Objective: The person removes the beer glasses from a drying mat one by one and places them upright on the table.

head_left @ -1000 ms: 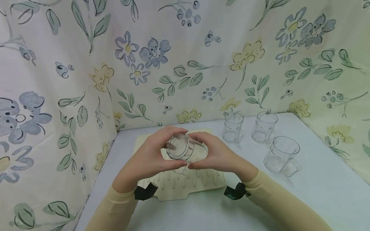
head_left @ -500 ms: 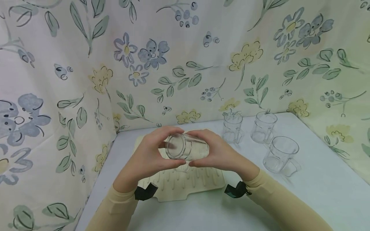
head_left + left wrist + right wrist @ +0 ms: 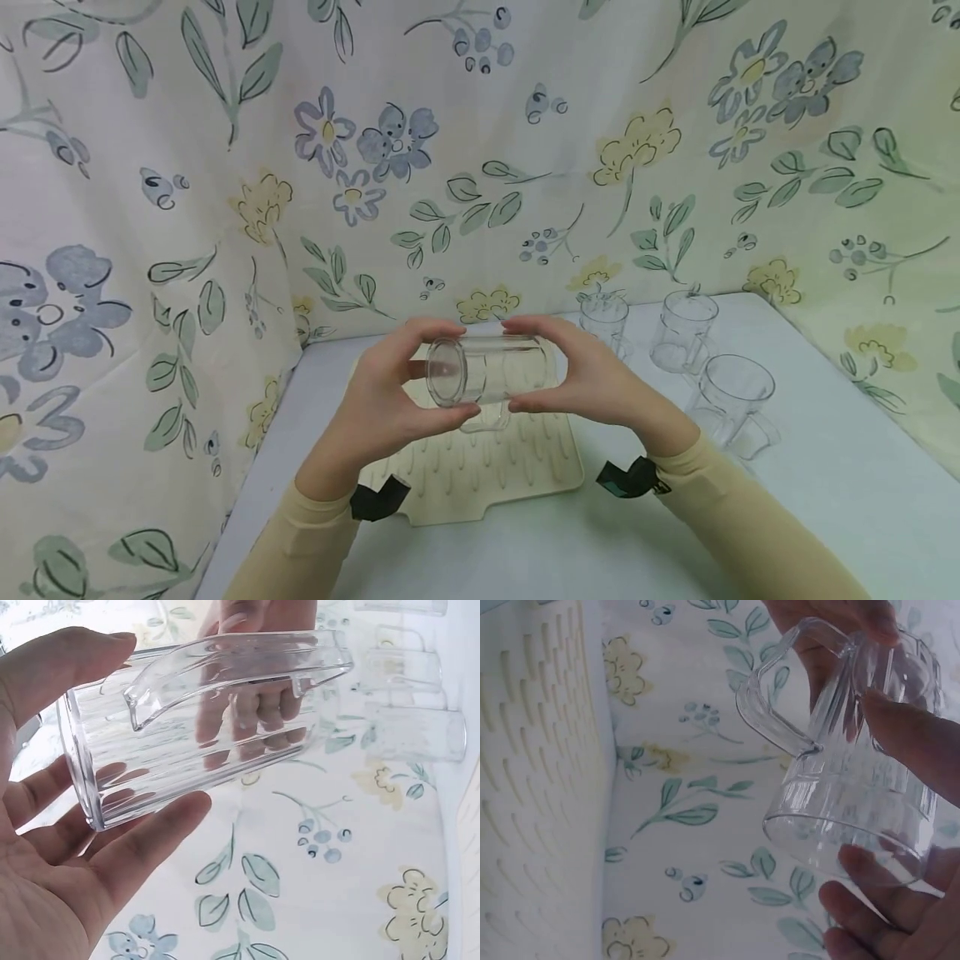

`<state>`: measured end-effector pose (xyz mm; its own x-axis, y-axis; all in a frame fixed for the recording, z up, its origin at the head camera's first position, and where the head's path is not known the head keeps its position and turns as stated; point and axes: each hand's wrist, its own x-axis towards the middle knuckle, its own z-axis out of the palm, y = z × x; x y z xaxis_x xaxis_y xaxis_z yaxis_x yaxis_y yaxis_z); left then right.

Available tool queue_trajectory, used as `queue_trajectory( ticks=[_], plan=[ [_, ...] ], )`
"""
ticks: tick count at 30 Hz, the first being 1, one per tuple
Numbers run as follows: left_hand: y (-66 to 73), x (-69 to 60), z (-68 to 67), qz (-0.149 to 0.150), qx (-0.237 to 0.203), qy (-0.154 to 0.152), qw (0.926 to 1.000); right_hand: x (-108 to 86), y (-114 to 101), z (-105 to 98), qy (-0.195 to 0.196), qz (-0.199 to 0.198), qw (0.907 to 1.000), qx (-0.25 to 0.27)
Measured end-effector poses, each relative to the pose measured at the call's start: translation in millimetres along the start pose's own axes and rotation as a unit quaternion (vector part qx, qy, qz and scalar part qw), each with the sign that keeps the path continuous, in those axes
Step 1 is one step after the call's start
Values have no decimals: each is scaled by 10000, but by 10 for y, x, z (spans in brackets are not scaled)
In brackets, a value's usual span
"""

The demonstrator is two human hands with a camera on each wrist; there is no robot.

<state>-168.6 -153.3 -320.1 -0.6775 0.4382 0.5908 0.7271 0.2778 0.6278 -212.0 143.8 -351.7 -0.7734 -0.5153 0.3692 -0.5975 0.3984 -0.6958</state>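
Note:
A clear glass mug (image 3: pixel 502 367) lies on its side in the air above the cream ribbed mat (image 3: pixel 457 492), its handle (image 3: pixel 225 667) turned down toward the table in the head view. My left hand (image 3: pixel 375 408) grips the mug's left end, which shows a thick round edge, between thumb and fingers. At the other end my right hand (image 3: pixel 600 375) holds the glass, fingers above and thumb below. In the right wrist view the right thumb (image 3: pixel 915 742) lies along the mug's wall and the fingertips are at its round rim.
Three more clear mugs stand upright on the white table at the right: a back one (image 3: pixel 603 312) partly behind my right hand, another (image 3: pixel 684 329) beside it, and a nearer one (image 3: pixel 735 387). A floral cloth (image 3: pixel 480 125) hangs behind and at both sides.
The mug has turned from facing its left end toward the head camera to lying nearly side-on, and sits slightly higher. My right hand has shifted right and up, farther from the left.

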Motion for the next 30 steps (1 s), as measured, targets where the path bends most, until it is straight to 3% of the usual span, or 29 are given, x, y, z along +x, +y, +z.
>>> queue_trajectory(
  ticks=[6, 10, 17, 22, 30],
  plan=[
    [25, -15, -48, 104, -32, 251, 9996, 24, 84, -139, -89, 250, 9990, 347],
    [33, -29, -79, 210, -85, 524, 9984, 45, 161, -191, -297, 431, 9940, 963],
    [29, -21, -79, 677, -498, 1019, 9912, 66, 235, -139, -985, 734, 9644, 2343],
    [35, -11, -72, 891, -670, 1224, 9862, 63, 219, -60, -1375, 734, 9484, 2762],
    [13, 3, -48, 1064, -878, 1228, 9828, 42, 166, 33, -1626, 365, 9315, 3233]
  ],
)
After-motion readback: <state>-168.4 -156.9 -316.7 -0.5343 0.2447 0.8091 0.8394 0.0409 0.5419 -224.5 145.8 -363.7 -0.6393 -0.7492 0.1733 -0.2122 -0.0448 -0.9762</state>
